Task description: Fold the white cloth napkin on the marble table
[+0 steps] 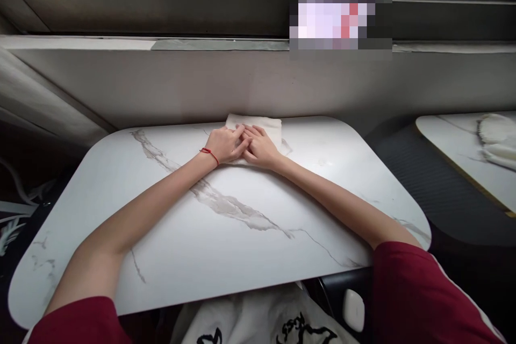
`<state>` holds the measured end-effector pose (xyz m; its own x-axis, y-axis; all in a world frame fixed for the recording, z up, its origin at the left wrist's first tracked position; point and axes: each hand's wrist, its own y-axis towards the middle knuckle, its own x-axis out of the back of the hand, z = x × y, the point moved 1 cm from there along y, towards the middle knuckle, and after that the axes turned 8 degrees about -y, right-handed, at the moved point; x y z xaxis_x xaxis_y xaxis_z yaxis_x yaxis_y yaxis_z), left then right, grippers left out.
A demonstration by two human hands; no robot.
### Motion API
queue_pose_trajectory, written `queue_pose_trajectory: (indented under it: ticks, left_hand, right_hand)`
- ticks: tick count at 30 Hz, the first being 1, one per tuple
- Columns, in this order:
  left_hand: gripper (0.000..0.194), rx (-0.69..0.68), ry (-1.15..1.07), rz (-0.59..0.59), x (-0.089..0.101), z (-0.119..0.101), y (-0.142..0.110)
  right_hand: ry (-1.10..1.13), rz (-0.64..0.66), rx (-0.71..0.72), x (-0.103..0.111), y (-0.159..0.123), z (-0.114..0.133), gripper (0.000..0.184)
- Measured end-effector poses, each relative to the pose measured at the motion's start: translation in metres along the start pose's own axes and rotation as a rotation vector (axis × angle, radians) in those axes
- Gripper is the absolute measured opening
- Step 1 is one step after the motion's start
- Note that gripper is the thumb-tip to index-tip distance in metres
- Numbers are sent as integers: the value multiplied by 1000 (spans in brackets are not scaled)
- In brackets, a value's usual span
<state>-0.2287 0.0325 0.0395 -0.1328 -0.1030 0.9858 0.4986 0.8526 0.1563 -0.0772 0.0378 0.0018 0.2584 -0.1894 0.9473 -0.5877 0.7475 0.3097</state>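
A folded white cloth [271, 127] lies at the far edge of the white marble-patterned table [250, 258], close to the wall. My left hand [224, 143], with a red string bracelet [209, 155] at its wrist, rests on the left part of the cloth, fingers stretched out towards the right. From the other side my right hand [260, 146] lies on the cloth, its fingers apart and pointing up and left. The fingertips of both hands meet and overlap at the cloth's middle. Beneath the hands, much of the cloth is hidden.
A wall with a ledge [226, 44] runs along the table's far side. To the right stands a second marble-patterned table [447, 134] with a white cloth bundle [497, 140]. Near my right sleeve is a small white case [353, 310]. A blurred-out patch covers the upper right.
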Motion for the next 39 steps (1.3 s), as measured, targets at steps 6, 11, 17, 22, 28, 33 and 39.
queue_pose_trajectory:
  ticks: [6, 11, 17, 22, 28, 33, 39]
  left_hand:
    - [56, -221, -100, 21, 2, -24, -39]
    - [63, -500, -100, -73, 2, -61, -97]
    - [73, -408, -2, -246, 8, -97, -141]
    - [71, -341, -32, -178, 7, -90, -131]
    - [64, -77, 5, 44, 9, -59, -93]
    - [56, 121, 70, 124, 15, -26, -64]
    - [49, 251, 60, 92, 17, 16, -45]
  right_hand:
    - [26, -21, -6, 12, -65, 45, 64]
    - [59, -26, 118, 29, -131, 92, 73]
    - [124, -42, 185, 34, -163, 119, 84]
    - [137, 3, 205, 33, -147, 106, 79]
    - [162, 42, 318, 19, -84, 65, 64]
    - [155, 12, 391, 6, -24, 44, 58]
    - [185, -7, 428, -10, 35, 35, 50]
